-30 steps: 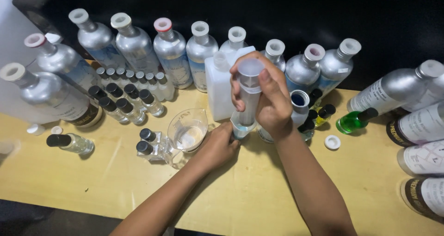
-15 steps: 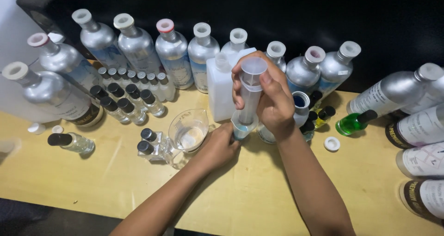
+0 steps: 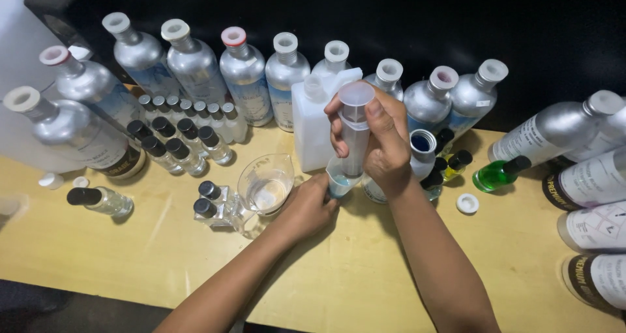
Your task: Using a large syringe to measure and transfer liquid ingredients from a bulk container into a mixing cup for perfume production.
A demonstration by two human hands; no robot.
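My right hand (image 3: 385,147) grips a large clear plastic syringe (image 3: 354,127), held upright with my thumb on its plunger top. The syringe tip points down into a small clear bottle (image 3: 339,183) with bluish liquid, which my left hand (image 3: 306,206) holds at its base on the yellow table (image 3: 163,255). A small glass beaker (image 3: 264,186) with clear liquid stands just left of my left hand. An open aluminium bottle (image 3: 422,151) sits right behind my right hand.
A row of silver aluminium bottles (image 3: 244,72) and a white plastic jug (image 3: 313,121) line the back. Several small black-capped vials (image 3: 176,140) stand at left, two square ones (image 3: 208,202) near the beaker. A green-liquid bottle (image 3: 499,172), a white cap (image 3: 467,203) and more labelled bottles (image 3: 590,176) lie right.
The syringe plunger has gone down slightly under my right thumb. My left hand and the small bottle have stayed in place.
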